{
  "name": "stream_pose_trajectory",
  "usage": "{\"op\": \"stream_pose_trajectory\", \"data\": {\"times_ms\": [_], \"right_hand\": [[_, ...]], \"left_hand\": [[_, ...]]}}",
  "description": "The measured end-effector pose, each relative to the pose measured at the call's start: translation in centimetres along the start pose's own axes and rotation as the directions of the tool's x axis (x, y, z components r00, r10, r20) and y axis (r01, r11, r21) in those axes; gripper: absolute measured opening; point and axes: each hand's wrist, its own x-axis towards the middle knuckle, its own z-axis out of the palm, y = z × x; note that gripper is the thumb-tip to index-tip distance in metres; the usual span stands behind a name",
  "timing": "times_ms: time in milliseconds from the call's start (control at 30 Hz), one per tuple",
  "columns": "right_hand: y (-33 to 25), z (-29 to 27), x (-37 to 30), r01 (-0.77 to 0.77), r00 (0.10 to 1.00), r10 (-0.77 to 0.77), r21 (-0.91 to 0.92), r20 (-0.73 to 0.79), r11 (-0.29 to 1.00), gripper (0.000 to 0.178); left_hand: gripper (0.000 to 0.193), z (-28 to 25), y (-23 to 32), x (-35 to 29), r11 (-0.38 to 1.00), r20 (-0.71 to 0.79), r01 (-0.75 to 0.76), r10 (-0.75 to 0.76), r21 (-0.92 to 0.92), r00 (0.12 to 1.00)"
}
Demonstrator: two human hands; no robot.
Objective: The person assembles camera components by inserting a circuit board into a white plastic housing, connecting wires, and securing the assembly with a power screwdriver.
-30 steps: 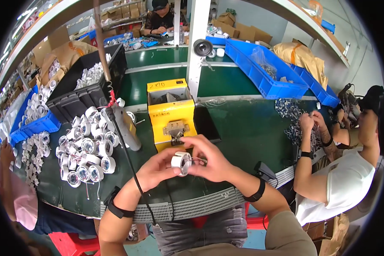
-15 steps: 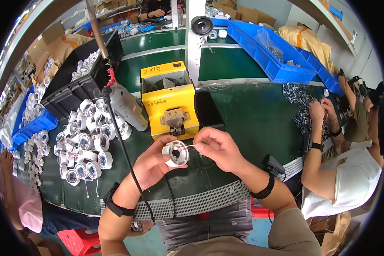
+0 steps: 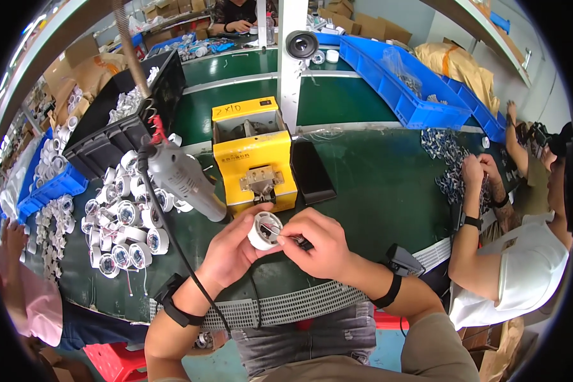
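Observation:
In front of the yellow machine [image 3: 254, 156], my left hand [image 3: 230, 249] grips a white round plastic housing [image 3: 265, 230] by its side, with the open face tilted up toward me. Thin wires show inside it. My right hand [image 3: 318, 245] is at the housing's right edge, its thumb and fingers pinched together on the wires. A small black part [image 3: 305, 244] pokes out beneath those fingers; its kind is not clear. Left of the machine hangs a grey electric screwdriver [image 3: 183, 178], its black cable [image 3: 177, 239] running down past my left forearm.
Several white round housings [image 3: 124, 216] lie heaped on the green table at left, before a black crate [image 3: 124, 121]. A black flat tray [image 3: 313, 175] lies beside the machine. Blue bins [image 3: 420, 108] stand at far right, where a co-worker's hands [image 3: 479, 168] handle small parts.
My right hand has moved down and in to the housing, and the black part seen inside it before now shows at my right fingers. The hanging screwdriver has swung lower.

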Motion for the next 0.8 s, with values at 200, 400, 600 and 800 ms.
{"op": "stream_pose_trajectory", "data": {"times_ms": [200, 400, 600, 800], "right_hand": [[0.1, 0.1, -0.3, -0.182, 0.982, 0.185, -0.082, 0.034, 0.98, 0.018], [0.2, -1.4, 1.1, -0.077, 0.996, 0.083, -0.127, 0.044, 0.989, 0.022], [-0.2, -2.6, 0.6, -0.724, 0.689, 0.553, 0.417, 0.468, 0.549, 0.015], [-0.1, -0.6, 0.3, -0.494, 0.869, 0.388, 0.592, 0.307, 0.637, 0.017]], "left_hand": [[0.042, 0.5, -0.4, -0.2, 1.0, 0.013, 0.022, -0.021, -0.001, 1.0], [0.04, 0.2, -0.3, -0.3, 0.995, -0.032, -0.093, 0.092, -0.031, 0.995], [0.045, 0.8, -0.7, -0.7, 0.979, 0.018, -0.195, 0.195, 0.062, 0.981], [0.05, 0.3, -1.0, -0.4, 0.978, 0.151, -0.208, 0.206, 0.0, 0.967]]}}
